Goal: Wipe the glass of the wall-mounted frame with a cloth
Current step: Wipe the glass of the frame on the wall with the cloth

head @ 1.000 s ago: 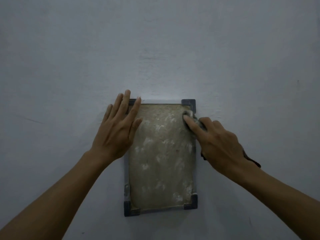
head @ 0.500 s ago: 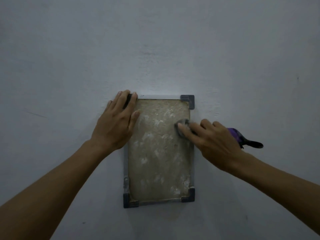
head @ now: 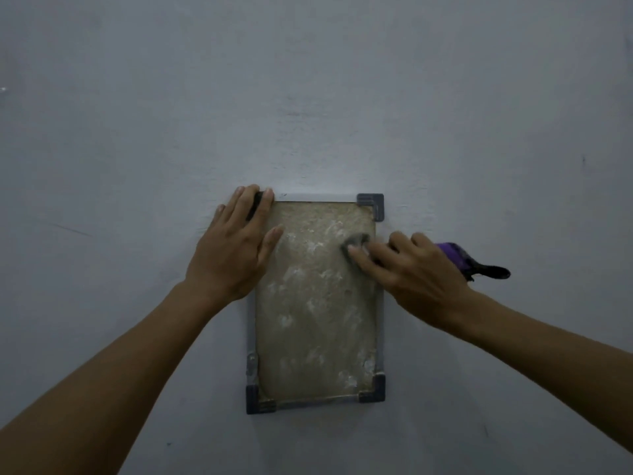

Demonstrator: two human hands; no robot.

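A small upright frame (head: 379, 341) with dark corner pieces hangs on the wall. Its glass (head: 315, 313) is dusty and streaked with white smears. My left hand (head: 236, 248) lies flat over the frame's upper left corner, fingers spread. My right hand (head: 411, 269) presses a grey and purple cloth (head: 358, 242) against the glass near the upper right edge. The cloth's purple and dark tail (head: 479, 265) sticks out behind my right hand, over the wall.
The plain grey wall (head: 308, 97) fills the whole view around the frame. Both my forearms reach in from the bottom corners.
My right hand slid the cloth from the frame's top right corner down and left onto the glass. The cloth's purple tail has come into sight. My left hand stays on the upper left corner.
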